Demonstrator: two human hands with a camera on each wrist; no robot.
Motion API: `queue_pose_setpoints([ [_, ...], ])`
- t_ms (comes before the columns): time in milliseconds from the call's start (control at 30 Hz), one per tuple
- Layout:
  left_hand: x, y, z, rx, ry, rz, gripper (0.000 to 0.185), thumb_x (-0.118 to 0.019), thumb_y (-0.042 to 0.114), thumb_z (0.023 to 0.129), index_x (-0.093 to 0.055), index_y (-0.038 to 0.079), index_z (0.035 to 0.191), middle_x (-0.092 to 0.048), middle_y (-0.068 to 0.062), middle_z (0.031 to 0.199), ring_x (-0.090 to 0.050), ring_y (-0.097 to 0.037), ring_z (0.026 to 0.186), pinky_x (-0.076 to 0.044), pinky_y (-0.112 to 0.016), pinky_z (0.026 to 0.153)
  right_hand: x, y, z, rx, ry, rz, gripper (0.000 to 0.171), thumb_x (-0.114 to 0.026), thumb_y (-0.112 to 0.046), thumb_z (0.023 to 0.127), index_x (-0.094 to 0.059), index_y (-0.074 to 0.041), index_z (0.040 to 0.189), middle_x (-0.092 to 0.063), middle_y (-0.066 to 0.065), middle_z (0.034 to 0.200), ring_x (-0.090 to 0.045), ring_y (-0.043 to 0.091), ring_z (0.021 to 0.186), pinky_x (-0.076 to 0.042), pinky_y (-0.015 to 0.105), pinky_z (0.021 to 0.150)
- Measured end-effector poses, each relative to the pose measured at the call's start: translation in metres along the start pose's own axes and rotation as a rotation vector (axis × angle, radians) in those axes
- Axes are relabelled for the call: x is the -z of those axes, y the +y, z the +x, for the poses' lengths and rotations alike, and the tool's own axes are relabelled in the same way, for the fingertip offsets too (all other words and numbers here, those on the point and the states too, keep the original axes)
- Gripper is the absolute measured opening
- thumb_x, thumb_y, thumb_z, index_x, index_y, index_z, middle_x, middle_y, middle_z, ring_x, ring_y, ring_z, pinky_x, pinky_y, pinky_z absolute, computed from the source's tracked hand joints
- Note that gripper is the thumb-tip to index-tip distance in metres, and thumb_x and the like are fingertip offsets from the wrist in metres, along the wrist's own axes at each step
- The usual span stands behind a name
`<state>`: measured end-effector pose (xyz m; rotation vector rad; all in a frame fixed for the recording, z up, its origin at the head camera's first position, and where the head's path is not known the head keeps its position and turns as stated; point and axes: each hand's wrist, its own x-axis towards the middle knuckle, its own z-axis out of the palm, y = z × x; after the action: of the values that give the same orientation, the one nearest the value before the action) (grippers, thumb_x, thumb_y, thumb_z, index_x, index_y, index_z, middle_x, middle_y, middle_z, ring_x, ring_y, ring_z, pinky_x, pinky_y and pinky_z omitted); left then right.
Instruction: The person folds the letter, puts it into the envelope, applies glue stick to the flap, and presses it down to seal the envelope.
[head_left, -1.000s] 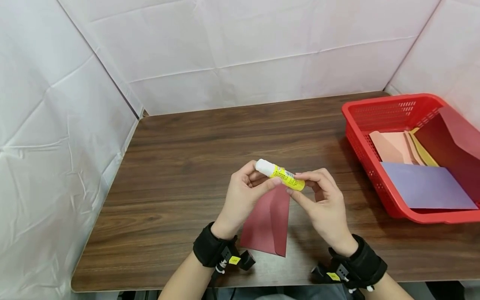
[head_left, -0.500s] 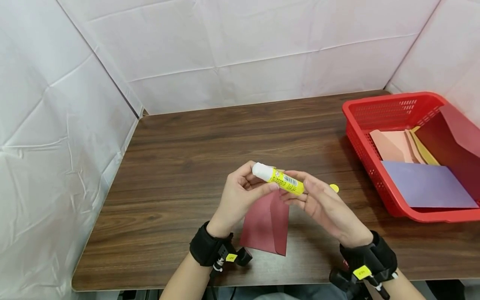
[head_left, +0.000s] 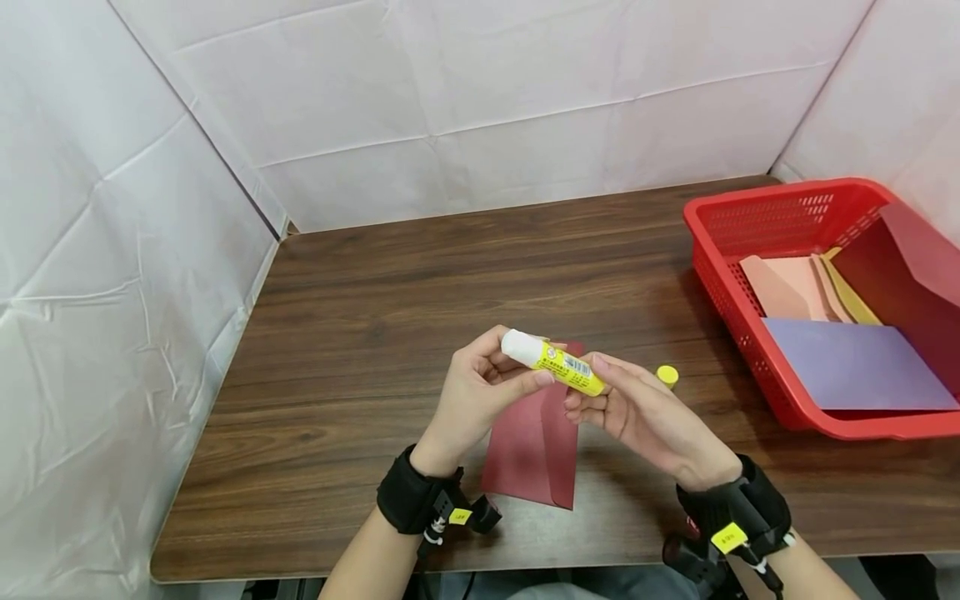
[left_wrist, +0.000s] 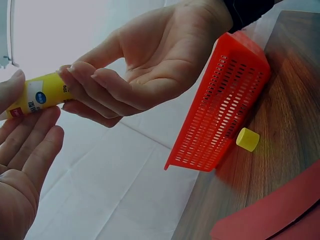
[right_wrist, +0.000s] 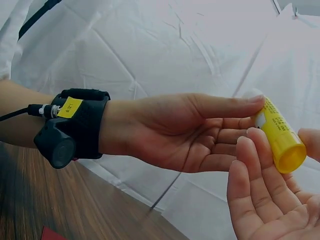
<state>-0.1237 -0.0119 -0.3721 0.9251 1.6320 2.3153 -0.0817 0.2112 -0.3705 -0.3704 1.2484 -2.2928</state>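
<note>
A glue stick with a white end and a yellow labelled body is held tilted between both hands, above a dark red envelope. My left hand pinches it near the white end between thumb and fingers. At the other, yellow end, the thumb and fingers of my right hand grip it. The right wrist view shows the round yellow end of the glue stick facing the camera. Just beyond my right hand, a yellow cap stands on the table, apart from the glue stick.
A red perforated basket stands at the right, holding a purple envelope and pink, yellow and dark red paper pieces. White cloth walls enclose the back and sides of the wooden table.
The yellow cap has come off the glue stick and now stands on the table at the right. My right hand has turned palm up and grips the yellow end again.
</note>
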Motion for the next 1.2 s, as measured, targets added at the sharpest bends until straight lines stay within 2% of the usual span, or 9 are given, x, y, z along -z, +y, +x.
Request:
queue_pose_setpoints([
  [233, 0.000, -0.001, -0.001, 0.026, 0.017, 0.003, 0.044, -0.081, 0.020, 0.088, -0.060, -0.008, 0.115, -0.070, -0.025, 0.116, -0.070, -0.018, 0.103, -0.057, -0.033, 0.089, 0.000, 0.002, 0.000, 0.028, 0.006, 0.028, 0.030, -0.031, -0.017, 0.112, -0.060, -0.011, 0.115, -0.066, 0.003, 0.105, -0.066, 0.012, 0.095, -0.054, 0.025, 0.090],
  [367, -0.001, -0.002, -0.002, 0.047, 0.044, 0.002, 0.043, -0.081, 0.020, 0.088, -0.060, -0.008, 0.113, -0.072, -0.019, 0.115, -0.070, -0.017, 0.101, -0.058, -0.032, 0.088, -0.003, 0.004, -0.001, 0.089, 0.077, -0.070, 0.022, -0.034, -0.015, 0.112, -0.056, -0.011, 0.110, -0.063, 0.003, 0.104, -0.065, 0.011, 0.093, -0.055, 0.024, 0.086],
  [500, -0.004, -0.002, -0.002, 0.062, 0.067, -0.001, 0.032, -0.078, 0.013, 0.091, -0.062, -0.002, 0.113, -0.072, -0.016, 0.116, -0.070, -0.019, 0.100, -0.058, -0.031, 0.087, -0.009, 0.009, -0.003, 0.289, 0.241, -0.360, 0.009, -0.047, -0.002, 0.106, -0.054, -0.008, 0.110, -0.067, 0.005, 0.105, -0.067, 0.015, 0.090, -0.057, 0.026, 0.084],
  [600, -0.006, -0.002, -0.001, 0.081, 0.092, -0.016, 0.029, -0.075, 0.012, 0.093, -0.063, 0.000, 0.116, -0.073, -0.016, 0.115, -0.070, -0.021, 0.100, -0.057, -0.032, 0.088, -0.012, 0.013, -0.004, 0.492, 0.351, -0.662, 0.017, -0.061, 0.005, 0.097, -0.054, 0.000, 0.112, -0.068, 0.006, 0.105, -0.068, 0.015, 0.090, -0.057, 0.023, 0.078],
  [767, -0.006, -0.002, 0.001, 0.111, 0.120, -0.052, 0.032, -0.076, 0.014, 0.092, -0.063, 0.000, 0.118, -0.073, -0.016, 0.113, -0.070, -0.020, 0.099, -0.057, -0.034, 0.090, -0.010, 0.021, 0.001, 0.828, 0.425, -1.159, 0.039, -0.071, -0.029, 0.095, -0.058, 0.007, 0.105, -0.068, 0.011, 0.104, -0.066, 0.007, 0.100, -0.051, 0.014, 0.082],
  [867, -0.006, -0.002, 0.001, 0.112, 0.114, -0.056, 0.034, -0.076, 0.016, 0.092, -0.063, 0.000, 0.119, -0.072, -0.018, 0.115, -0.070, -0.020, 0.100, -0.057, -0.034, 0.090, -0.008, 0.023, 0.003, 0.935, 0.451, -1.295, 0.049, -0.067, -0.041, 0.096, -0.058, 0.007, 0.102, -0.070, 0.015, 0.103, -0.064, 0.003, 0.103, -0.049, 0.011, 0.084],
  [1033, -0.005, -0.002, 0.000, 0.103, 0.103, -0.063, 0.032, -0.076, 0.014, 0.092, -0.063, 0.000, 0.117, -0.072, -0.018, 0.116, -0.071, -0.020, 0.100, -0.057, -0.032, 0.089, -0.008, 0.023, 0.003, 0.885, 0.424, -1.196, 0.045, -0.071, -0.033, 0.094, -0.057, 0.008, 0.103, -0.069, 0.016, 0.103, -0.066, 0.006, 0.101, -0.051, 0.012, 0.080],
  [1100, -0.005, -0.002, 0.000, 0.098, 0.108, -0.063, 0.031, -0.077, 0.014, 0.091, -0.063, -0.001, 0.115, -0.073, -0.015, 0.113, -0.071, -0.019, 0.099, -0.057, -0.030, 0.087, -0.009, 0.021, 0.001, 0.758, 0.374, -1.026, 0.033, -0.073, -0.019, 0.095, -0.056, 0.006, 0.107, -0.068, 0.015, 0.103, -0.067, 0.011, 0.096, -0.053, 0.015, 0.078],
  [1200, -0.005, -0.002, -0.001, 0.083, 0.117, -0.047, 0.035, -0.079, 0.018, 0.090, -0.062, -0.003, 0.113, -0.075, -0.007, 0.109, -0.070, -0.017, 0.097, -0.057, -0.029, 0.086, -0.010, 0.015, -0.002, 0.486, 0.254, -0.633, 0.014, -0.059, -0.007, 0.102, -0.054, -0.002, 0.114, -0.065, 0.011, 0.105, -0.067, 0.015, 0.092, -0.056, 0.022, 0.078],
])
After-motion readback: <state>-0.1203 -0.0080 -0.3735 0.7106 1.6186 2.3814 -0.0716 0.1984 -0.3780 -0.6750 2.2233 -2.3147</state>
